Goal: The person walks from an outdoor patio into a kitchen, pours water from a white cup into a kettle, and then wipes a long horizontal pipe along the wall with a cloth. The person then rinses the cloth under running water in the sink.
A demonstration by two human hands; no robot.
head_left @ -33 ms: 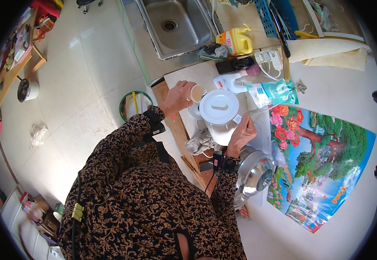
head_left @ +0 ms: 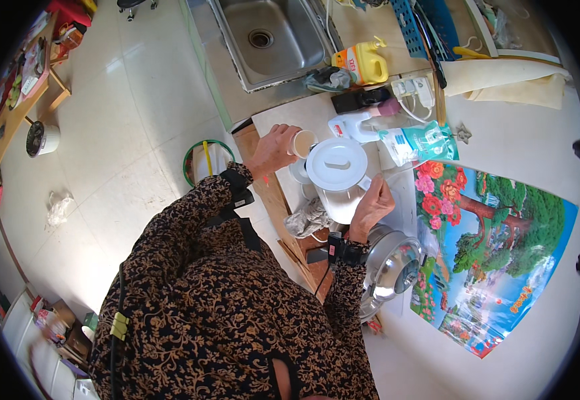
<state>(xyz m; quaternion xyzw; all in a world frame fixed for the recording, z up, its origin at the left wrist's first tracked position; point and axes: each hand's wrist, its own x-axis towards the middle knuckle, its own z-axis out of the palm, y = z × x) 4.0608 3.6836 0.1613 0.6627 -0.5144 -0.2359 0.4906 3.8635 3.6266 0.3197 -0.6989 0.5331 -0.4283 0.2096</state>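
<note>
My left hand (head_left: 273, 152) is closed around a small cup (head_left: 303, 143) whose opening faces up; its inside looks pale beige, and I cannot tell whether it holds liquid. Just right of the cup is a white pitcher (head_left: 341, 199) with a round, pale lid (head_left: 336, 165) on top. My right hand (head_left: 372, 208) grips the pitcher's handle at its right side. The cup and the pitcher's lid are close together, near the edge of the counter. Behind them, partly hidden, is another pale round item (head_left: 299, 171). A crumpled grey cloth (head_left: 308, 218) lies below the pitcher.
A shiny steel pot (head_left: 396, 267) stands near my right forearm. Beyond the pitcher are a white bottle (head_left: 355, 127), a teal and white pouch (head_left: 420, 143), a yellow jug (head_left: 364, 63) and a power strip (head_left: 415, 91). A steel sink (head_left: 283, 57) is farther off; a colourful poster (head_left: 496, 247) covers the right.
</note>
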